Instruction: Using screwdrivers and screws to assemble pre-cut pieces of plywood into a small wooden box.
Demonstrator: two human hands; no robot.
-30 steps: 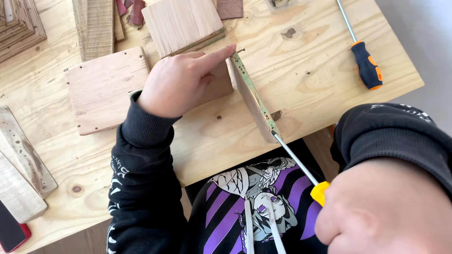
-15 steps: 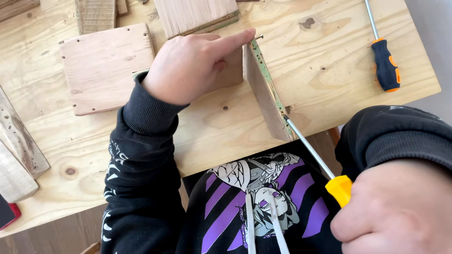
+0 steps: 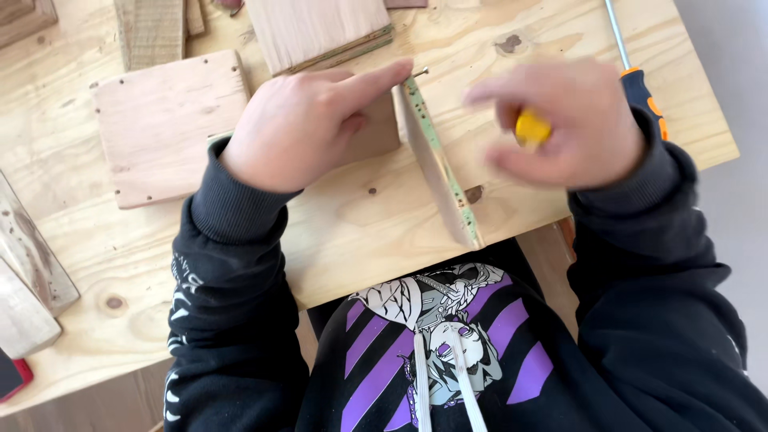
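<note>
We're looking down on a pale plywood bench (image 3: 352, 232), knots and grain showing, with grey floor off its right edge. Square wooden boards litter the top: one flat board (image 3: 164, 124) at left with small holes at its corners, another board (image 3: 316, 28) at the far edge, weathered slats (image 3: 32, 256) at the near left. The left hand (image 3: 308, 124) lies flat on a wooden block, forefinger stretched out to the top of an upright panel (image 3: 436, 160) with a green-painted edge, which stands on its side near the bench's front edge, a small screw (image 3: 418, 73) poking out at its far end. The right hand (image 3: 568, 120) hovers just right of that panel, its grip curled around a yellow handle end (image 3: 532, 128); the hand is blurred, so the tool's shaft can't be made out. A second screwdriver (image 3: 640, 80), orange and black, lies behind it, mostly hidden. A red-edged object at the bottom left corner is cut off.
</note>
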